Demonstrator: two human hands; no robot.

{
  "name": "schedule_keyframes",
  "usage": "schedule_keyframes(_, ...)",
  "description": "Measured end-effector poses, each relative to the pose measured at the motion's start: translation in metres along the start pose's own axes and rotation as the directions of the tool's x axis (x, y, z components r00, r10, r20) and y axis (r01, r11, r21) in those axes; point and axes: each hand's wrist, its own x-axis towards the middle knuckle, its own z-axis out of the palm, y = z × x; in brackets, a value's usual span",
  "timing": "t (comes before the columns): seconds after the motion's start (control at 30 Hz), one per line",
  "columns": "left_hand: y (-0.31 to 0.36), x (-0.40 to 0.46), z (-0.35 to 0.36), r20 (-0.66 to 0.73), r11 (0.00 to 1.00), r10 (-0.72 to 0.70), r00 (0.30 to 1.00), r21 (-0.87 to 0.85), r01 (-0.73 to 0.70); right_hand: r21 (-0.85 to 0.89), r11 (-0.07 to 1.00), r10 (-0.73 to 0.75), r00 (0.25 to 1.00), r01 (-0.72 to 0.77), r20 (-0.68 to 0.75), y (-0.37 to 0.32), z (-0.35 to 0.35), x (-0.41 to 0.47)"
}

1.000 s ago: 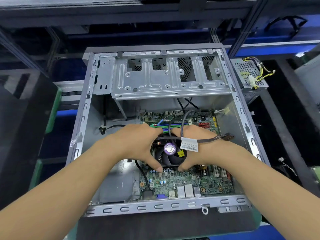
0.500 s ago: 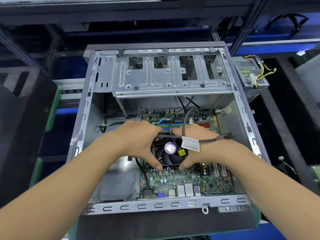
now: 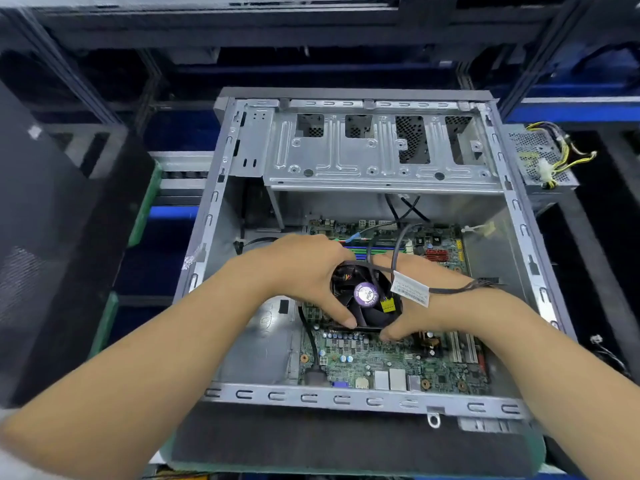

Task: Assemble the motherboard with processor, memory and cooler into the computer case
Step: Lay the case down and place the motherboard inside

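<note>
The open grey sheet-metal computer case (image 3: pixel 349 398) lies on its side on a dark mat, its slotted near rail running across the bottom and its two side walls rising left and right. A perforated silver drive-bay bracket (image 3: pixel 377 157) roofs the far part, leaving room for the hands only over the near part. Inside on the case floor sits the green motherboard (image 3: pixel 388 358), its near edge just behind the front rail and its left edge beside a bare strip of metal floor. A silver power supply with yellow wires (image 3: pixel 543 161) stands outside, just beyond the right wall.

The black round cooler fan with a purple hub label (image 3: pixel 367 299) sits on the board's middle. The left hand (image 3: pixel 304 271) grasps its left side, thumb curled on the near rim. The right hand (image 3: pixel 433 306) grasps the right side, thumb tip on the near edge. A black cable with a white barcode tag (image 3: pixel 410 289) drapes over the right hand, its plug lying towards the right wall.

Compared with a second ago, the hands have spread apart a little, exposing more of the fan, and the view has tilted so the case sits lower and further right in view
</note>
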Motion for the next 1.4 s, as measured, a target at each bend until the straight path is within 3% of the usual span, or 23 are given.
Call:
schedule_keyframes(0.3,-0.006,0.002,0.004,0.052,0.983,-0.009,0.999,-0.182,0.018,-0.08,0.996,0.042,0.999,-0.041,0.014,0.004,0.005,0.004)
schedule_keyframes(0.47,-0.006,0.0,0.004,0.056,0.996,-0.001,0.998,-0.092,0.006,0.018,0.999,0.043,0.999,-0.043,0.001,0.003,0.006,-0.005)
schedule_keyframes(0.6,-0.004,-0.007,0.0,0.073,0.959,-0.038,0.997,-0.277,0.057,0.058,0.991,0.119,0.991,-0.123,0.067,-0.004,-0.008,-0.02)
schedule_keyframes(0.7,-0.004,-0.014,-0.006,0.068,0.972,-0.051,0.996,-0.226,0.065,-0.144,0.952,0.288,0.948,-0.269,0.133,-0.007,-0.018,-0.036)
schedule_keyframes(0.87,-0.01,-0.026,-0.014,0.066,0.968,-0.095,0.993,-0.226,0.107,-0.347,0.896,0.364,0.906,-0.277,0.217,-0.02,-0.045,-0.074)
schedule_keyframes(0.93,-0.014,-0.027,-0.018,0.035,0.965,-0.101,0.994,-0.239,0.107,-0.348,0.897,0.344,0.925,-0.272,0.162,-0.028,-0.057,-0.082)
schedule_keyframes(1.03,-0.019,-0.026,-0.024,-0.031,0.927,-0.158,0.987,-0.348,0.138,-0.238,0.939,0.237,0.968,-0.249,-0.078,-0.038,-0.065,-0.074)
schedule_keyframes(1.17,-0.024,-0.026,-0.033,-0.072,0.782,-0.245,0.967,-0.604,0.153,-0.221,0.974,-0.032,0.944,-0.044,-0.329,-0.055,-0.055,-0.034)
schedule_keyframes(1.23,-0.025,-0.028,-0.039,-0.084,0.729,-0.25,0.965,-0.672,0.13,-0.265,0.962,-0.148,0.945,0.069,-0.293,-0.06,-0.045,-0.011)
schedule_keyframes(1.4,-0.027,-0.03,-0.043,-0.153,0.729,-0.282,0.947,-0.675,0.108,-0.384,0.922,-0.125,0.978,0.053,-0.166,-0.03,-0.037,0.008)
